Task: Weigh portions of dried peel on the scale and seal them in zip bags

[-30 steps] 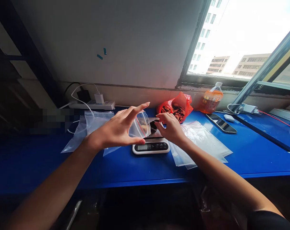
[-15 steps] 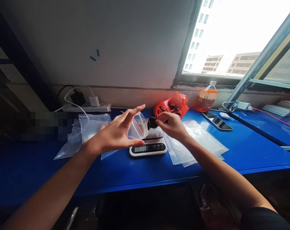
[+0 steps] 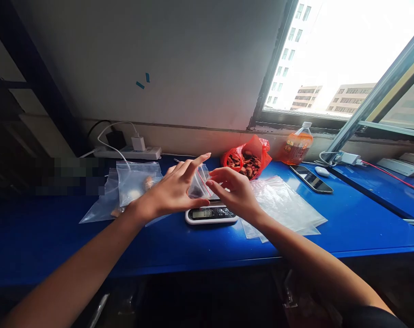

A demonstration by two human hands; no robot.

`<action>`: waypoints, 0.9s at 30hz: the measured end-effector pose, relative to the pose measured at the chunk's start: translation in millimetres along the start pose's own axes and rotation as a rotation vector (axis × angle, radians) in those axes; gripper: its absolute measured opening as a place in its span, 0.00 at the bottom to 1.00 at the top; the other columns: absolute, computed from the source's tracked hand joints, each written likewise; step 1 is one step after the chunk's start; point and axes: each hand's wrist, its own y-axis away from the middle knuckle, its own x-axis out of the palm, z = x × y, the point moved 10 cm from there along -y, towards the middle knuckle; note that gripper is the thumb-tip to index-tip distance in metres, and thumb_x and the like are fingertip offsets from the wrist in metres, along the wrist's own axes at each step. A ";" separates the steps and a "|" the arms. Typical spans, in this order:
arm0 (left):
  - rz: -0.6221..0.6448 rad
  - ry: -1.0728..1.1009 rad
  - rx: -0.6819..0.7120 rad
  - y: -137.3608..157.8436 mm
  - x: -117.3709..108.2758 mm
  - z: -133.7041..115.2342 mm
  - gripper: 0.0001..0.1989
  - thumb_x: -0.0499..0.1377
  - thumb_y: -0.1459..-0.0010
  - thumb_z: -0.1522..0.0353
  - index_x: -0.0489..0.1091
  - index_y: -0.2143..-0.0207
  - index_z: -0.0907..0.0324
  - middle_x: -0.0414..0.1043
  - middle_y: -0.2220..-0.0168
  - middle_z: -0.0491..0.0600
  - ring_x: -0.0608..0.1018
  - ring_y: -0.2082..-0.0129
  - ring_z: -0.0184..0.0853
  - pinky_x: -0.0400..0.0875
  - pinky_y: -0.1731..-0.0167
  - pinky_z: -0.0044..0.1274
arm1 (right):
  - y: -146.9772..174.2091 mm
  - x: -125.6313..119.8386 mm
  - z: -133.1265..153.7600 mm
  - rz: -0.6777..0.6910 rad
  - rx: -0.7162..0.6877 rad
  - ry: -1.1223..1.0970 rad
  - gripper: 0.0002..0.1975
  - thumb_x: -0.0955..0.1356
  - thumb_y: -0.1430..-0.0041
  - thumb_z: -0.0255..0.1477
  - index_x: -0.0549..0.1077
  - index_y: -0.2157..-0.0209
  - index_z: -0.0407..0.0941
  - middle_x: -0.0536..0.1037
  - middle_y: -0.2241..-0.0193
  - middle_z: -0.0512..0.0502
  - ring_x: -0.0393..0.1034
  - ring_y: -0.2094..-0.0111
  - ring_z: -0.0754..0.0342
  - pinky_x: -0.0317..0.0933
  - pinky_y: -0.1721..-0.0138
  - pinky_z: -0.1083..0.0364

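Observation:
A clear zip-lock bag (image 3: 197,181) with a red seal line is tilted above a white kitchen scale (image 3: 212,220), its mouth toward the right. My left hand (image 3: 174,189) holds the bag from the left, index finger and thumb stretched apart; its other fingers are partly hidden. My right hand (image 3: 236,193) pinches at the bag's mouth, thumb and index fingertips at the rim. Something dark shows inside the bag. The scale's display is lit, and my right hand covers part of its platform. Behind it, a red plastic bag (image 3: 264,157) holds reddish-brown dried slices (image 3: 246,165).
Flat clear bags (image 3: 288,207) lie to the right. Filled clear bags (image 3: 135,182) lie to the left, before a power strip (image 3: 152,153). A drink bottle (image 3: 297,146), a phone (image 3: 311,179) and a white earbud case (image 3: 322,171) are at the back right of the blue table (image 3: 207,250).
My right hand has moved left and down to the bag's mouth. The dark piece it held no longer shows in its fingers. The red bag's contents are now uncovered.

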 end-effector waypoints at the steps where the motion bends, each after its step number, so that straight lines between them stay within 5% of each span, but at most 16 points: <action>1: -0.008 0.024 -0.008 -0.7 -1.2 2.4 0.52 0.65 0.50 0.49 0.39 0.31 0.47 0.61 0.38 0.56 0.67 0.40 0.53 0.60 0.42 0.47 | -0.5 -0.2 0.9 0.008 -0.018 -0.030 0.10 0.70 0.43 0.36 0.74 0.63 0.44 0.80 0.69 0.47 0.75 0.68 0.55 0.68 0.67 0.56; 6: -0.121 0.143 -0.047 -1.5 -20.8 20.1 0.57 0.68 0.53 0.49 0.37 0.31 0.48 0.59 0.37 0.57 0.68 0.41 0.51 0.67 0.44 0.41 | -6.0 -15.0 -5.8 -0.034 -0.093 0.182 0.08 0.66 0.38 0.33 0.74 0.62 0.44 0.79 0.68 0.46 0.74 0.67 0.55 0.67 0.65 0.55; 11: -0.220 0.202 -0.041 0.7 -39.7 25.7 0.57 0.67 0.53 0.47 0.36 0.31 0.52 0.54 0.35 0.58 0.68 0.41 0.51 0.67 0.43 0.41 | 1.9 23.9 -22.3 0.181 -0.144 0.645 0.09 0.71 0.43 0.35 0.77 0.65 0.44 0.78 0.65 0.41 0.70 0.58 0.46 0.64 0.56 0.49; 14: -0.222 0.204 -0.029 0.2 -38.6 23.2 0.58 0.68 0.55 0.46 0.38 0.32 0.49 0.55 0.35 0.58 0.68 0.41 0.51 0.67 0.43 0.41 | 5.9 36.8 -25.3 0.228 -0.162 0.737 0.04 0.70 0.42 0.30 0.78 0.66 0.45 0.78 0.66 0.42 0.68 0.56 0.45 0.64 0.55 0.49; 18: -0.144 0.152 0.017 -0.1 -25.6 17.1 0.58 0.68 0.54 0.48 0.36 0.31 0.46 0.56 0.35 0.58 0.66 0.39 0.52 0.66 0.42 0.42 | -4.7 4.6 -18.6 0.069 -0.143 0.666 0.05 0.68 0.44 0.24 0.77 0.70 0.45 0.80 0.69 0.45 0.71 0.64 0.49 0.63 0.60 0.52; 22: -0.082 0.071 0.100 0.6 -12.9 7.4 0.56 0.67 0.53 0.47 0.35 0.31 0.44 0.52 0.33 0.57 0.63 0.37 0.54 0.61 0.41 0.48 | -13.9 -38.0 -3.6 -0.123 -0.130 0.449 0.07 0.68 0.43 0.28 0.78 0.68 0.43 0.79 0.74 0.46 0.69 0.74 0.55 0.61 0.71 0.55; 27: -0.029 0.060 0.118 -0.2 -1.7 2.5 0.55 0.65 0.51 0.46 0.35 0.31 0.43 0.53 0.34 0.57 0.64 0.38 0.54 0.57 0.40 0.51 | -13.1 -17.4 4.8 0.024 -0.113 0.286 0.12 0.68 0.40 0.35 0.80 0.66 0.43 0.78 0.76 0.48 0.66 0.77 0.58 0.60 0.73 0.57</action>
